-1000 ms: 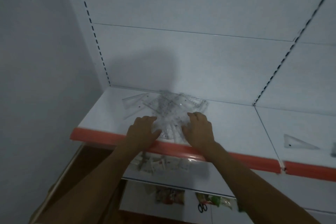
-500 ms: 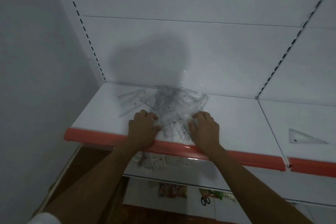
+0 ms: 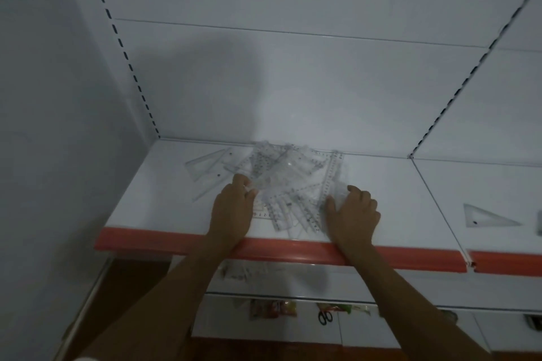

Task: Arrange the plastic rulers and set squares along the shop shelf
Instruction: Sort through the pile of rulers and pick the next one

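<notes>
A heap of clear plastic rulers and set squares (image 3: 289, 177) lies fanned out on the white shelf (image 3: 164, 202), near the back wall. My left hand (image 3: 231, 209) has its fingers curled over the heap's left edge, thumb against the plastic. My right hand (image 3: 353, 214) is at the heap's right edge, fingers bent down onto a clear piece and thumb spread toward the rulers. Two loose clear set squares (image 3: 206, 165) lie just left of the heap. One more set square (image 3: 485, 215) lies alone on the neighbouring shelf section to the right.
The shelf has a red front lip (image 3: 281, 252) and a slotted upright (image 3: 457, 91) dividing the sections. A grey wall (image 3: 52, 126) closes off the left side. Lower shelves hold packets (image 3: 272, 309) and black scissors (image 3: 325, 316).
Both hands have slid apart along the heap: the left stays at its left edge, the right has moved further right. The rulers look more spread out, and the view has shifted closer.
</notes>
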The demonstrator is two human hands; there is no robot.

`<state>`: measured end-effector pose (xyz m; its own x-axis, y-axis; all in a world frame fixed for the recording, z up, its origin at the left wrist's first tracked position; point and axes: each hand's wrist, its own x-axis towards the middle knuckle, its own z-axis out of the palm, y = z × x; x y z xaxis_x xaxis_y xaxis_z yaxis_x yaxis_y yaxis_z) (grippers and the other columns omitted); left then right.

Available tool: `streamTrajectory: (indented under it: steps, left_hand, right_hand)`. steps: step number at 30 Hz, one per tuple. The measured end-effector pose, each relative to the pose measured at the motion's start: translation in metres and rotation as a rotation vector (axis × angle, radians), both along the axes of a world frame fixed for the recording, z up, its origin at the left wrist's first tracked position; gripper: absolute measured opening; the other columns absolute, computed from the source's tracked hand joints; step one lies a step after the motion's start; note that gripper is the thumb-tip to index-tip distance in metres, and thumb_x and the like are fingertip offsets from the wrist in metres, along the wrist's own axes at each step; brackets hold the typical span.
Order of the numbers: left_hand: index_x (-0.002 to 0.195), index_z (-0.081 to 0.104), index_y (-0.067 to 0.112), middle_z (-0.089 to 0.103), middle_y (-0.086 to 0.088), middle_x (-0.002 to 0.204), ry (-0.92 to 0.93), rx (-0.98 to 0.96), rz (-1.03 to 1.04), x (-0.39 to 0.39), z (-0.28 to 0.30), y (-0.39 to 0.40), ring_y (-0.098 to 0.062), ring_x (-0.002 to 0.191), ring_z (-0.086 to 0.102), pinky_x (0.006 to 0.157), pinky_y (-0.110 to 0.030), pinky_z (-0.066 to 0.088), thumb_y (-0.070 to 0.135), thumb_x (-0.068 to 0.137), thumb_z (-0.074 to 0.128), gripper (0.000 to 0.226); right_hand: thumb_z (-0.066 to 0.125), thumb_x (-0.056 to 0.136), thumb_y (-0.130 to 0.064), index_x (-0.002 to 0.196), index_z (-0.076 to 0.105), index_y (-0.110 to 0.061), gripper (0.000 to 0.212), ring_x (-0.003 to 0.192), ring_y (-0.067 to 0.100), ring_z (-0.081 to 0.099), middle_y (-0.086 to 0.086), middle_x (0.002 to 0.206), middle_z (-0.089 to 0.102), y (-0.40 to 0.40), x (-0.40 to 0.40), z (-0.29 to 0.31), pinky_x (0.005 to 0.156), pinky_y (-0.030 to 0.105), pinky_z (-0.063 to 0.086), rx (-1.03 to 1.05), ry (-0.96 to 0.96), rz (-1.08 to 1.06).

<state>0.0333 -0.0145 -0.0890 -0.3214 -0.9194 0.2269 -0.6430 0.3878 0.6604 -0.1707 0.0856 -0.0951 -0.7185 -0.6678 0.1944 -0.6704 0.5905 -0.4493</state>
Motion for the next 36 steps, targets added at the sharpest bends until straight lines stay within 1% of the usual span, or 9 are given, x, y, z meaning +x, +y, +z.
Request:
streamTrajectory:
  steps: [6, 10, 15, 18, 23, 28, 31, 33, 36]
  left_hand:
    - [0.098, 0.04, 0.017, 0.054, -0.001, 0.075, 0.087, -0.003, 0.036, 0.003, -0.001, 0.002, -0.021, 0.067, 0.055, 0.061, -0.033, 0.044, 0.023, 0.098, 0.048, 0.01]
    - [0.098, 0.038, 0.018, 0.054, 0.0, 0.073, 0.125, -0.009, 0.012, 0.003, 0.002, 0.005, -0.018, 0.064, 0.055, 0.059, -0.029, 0.039, 0.024, 0.099, 0.047, 0.01]
    - [0.115, 0.049, 0.011, 0.059, -0.003, 0.083, 0.088, -0.002, -0.103, 0.001, 0.006, 0.015, -0.016, 0.075, 0.056, 0.067, -0.026, 0.041, 0.028, 0.098, 0.049, 0.024]
    - [0.117, 0.048, 0.01, 0.061, -0.004, 0.087, 0.097, 0.018, -0.135, 0.003, 0.007, 0.019, -0.017, 0.078, 0.058, 0.068, -0.025, 0.04, 0.029, 0.098, 0.048, 0.027]
    - [0.103, 0.039, 0.02, 0.052, 0.007, 0.072, 0.23, 0.009, -0.033, 0.007, 0.008, 0.019, -0.008, 0.061, 0.05, 0.055, -0.019, 0.034, 0.026, 0.099, 0.047, 0.011]
    - [0.093, 0.035, 0.018, 0.064, -0.005, 0.082, 0.279, 0.004, 0.136, 0.007, 0.003, 0.015, -0.024, 0.071, 0.063, 0.061, -0.037, 0.05, 0.022, 0.099, 0.046, 0.013]
    - [0.093, 0.035, 0.016, 0.065, -0.004, 0.084, 0.377, 0.069, 0.214, 0.009, 0.003, 0.01, -0.026, 0.073, 0.065, 0.067, -0.046, 0.055, 0.021, 0.101, 0.042, 0.011]
    - [0.093, 0.035, 0.016, 0.063, -0.004, 0.079, 0.385, 0.089, 0.215, 0.01, 0.003, 0.012, -0.026, 0.068, 0.064, 0.065, -0.049, 0.055, 0.023, 0.101, 0.041, 0.012]
    - [0.095, 0.036, 0.017, 0.06, -0.003, 0.073, 0.275, 0.004, 0.201, 0.011, 0.001, 0.02, -0.028, 0.065, 0.061, 0.061, -0.04, 0.049, 0.023, 0.1, 0.043, 0.011]
  right_hand:
    - [0.054, 0.094, -0.034, 0.128, 0.054, -0.006, 0.044, 0.112, 0.035, 0.047, 0.02, 0.122, 0.054, -0.001, -0.006, -0.003, 0.093, 0.041, 0.037, 0.022, -0.013, 0.023]
    - [0.055, 0.094, -0.029, 0.124, 0.056, -0.009, 0.037, 0.106, 0.031, 0.051, 0.017, 0.115, 0.059, 0.0, -0.006, -0.002, 0.089, 0.037, 0.037, -0.14, -0.033, 0.073]
    - [0.057, 0.087, -0.034, 0.137, 0.05, -0.022, 0.052, 0.118, 0.024, 0.043, 0.009, 0.131, 0.049, 0.005, 0.006, 0.0, 0.092, 0.038, 0.034, -0.254, 0.24, 0.341]
    - [0.049, 0.087, -0.041, 0.122, 0.063, -0.027, 0.041, 0.125, 0.022, 0.041, 0.0, 0.13, 0.056, 0.007, 0.005, -0.005, 0.095, 0.04, 0.031, -0.205, 0.355, 0.485]
    - [0.045, 0.086, -0.044, 0.089, 0.066, -0.026, 0.028, 0.104, 0.017, 0.054, -0.011, 0.093, 0.064, 0.007, 0.006, -0.002, 0.089, 0.03, 0.019, -0.157, 0.321, 0.563]
    - [0.053, 0.092, -0.022, 0.082, 0.059, -0.017, 0.013, 0.074, 0.017, 0.054, -0.003, 0.077, 0.06, 0.015, 0.012, 0.008, 0.083, 0.028, 0.028, -0.273, 0.239, 0.358]
    - [0.055, 0.095, -0.012, 0.086, 0.056, -0.01, 0.01, 0.055, 0.006, 0.035, -0.01, 0.062, 0.046, 0.021, 0.016, 0.015, 0.077, 0.033, 0.039, -0.312, 0.073, 0.199]
    - [0.051, 0.097, -0.013, 0.089, 0.053, -0.01, 0.009, 0.057, 0.005, 0.031, -0.015, 0.061, 0.037, 0.023, 0.019, 0.017, 0.074, 0.032, 0.039, -0.312, -0.005, 0.141]
    - [0.045, 0.099, -0.015, 0.091, 0.049, -0.015, 0.009, 0.071, 0.022, 0.048, -0.005, 0.072, 0.048, 0.022, 0.019, 0.016, 0.064, 0.032, 0.037, -0.3, -0.014, 0.169]
